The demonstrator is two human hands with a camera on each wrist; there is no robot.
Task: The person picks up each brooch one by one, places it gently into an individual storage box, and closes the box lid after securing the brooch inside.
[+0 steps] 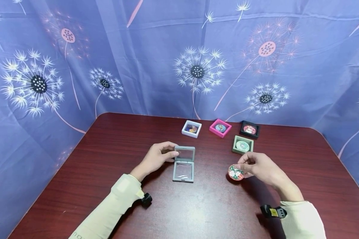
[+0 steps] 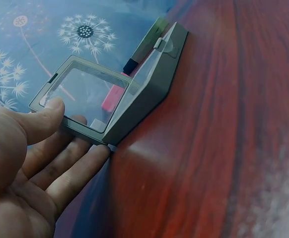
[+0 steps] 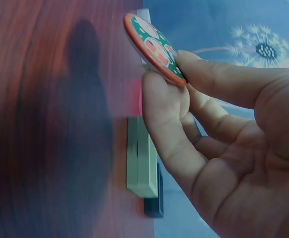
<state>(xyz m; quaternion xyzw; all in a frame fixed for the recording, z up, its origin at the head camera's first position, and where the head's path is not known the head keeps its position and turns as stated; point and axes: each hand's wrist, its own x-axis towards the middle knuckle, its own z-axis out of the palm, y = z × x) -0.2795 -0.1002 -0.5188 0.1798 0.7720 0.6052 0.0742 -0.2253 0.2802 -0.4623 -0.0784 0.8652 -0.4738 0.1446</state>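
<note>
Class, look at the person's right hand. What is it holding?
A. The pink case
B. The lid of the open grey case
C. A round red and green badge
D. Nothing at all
C. The right hand pinches a round red and green badge between thumb and fingers, above the table; the left hand holds the grey case open.

Five square display cases are sitting out: one grey case lying open, plus white, pink, black and green. One loose round badge.
</note>
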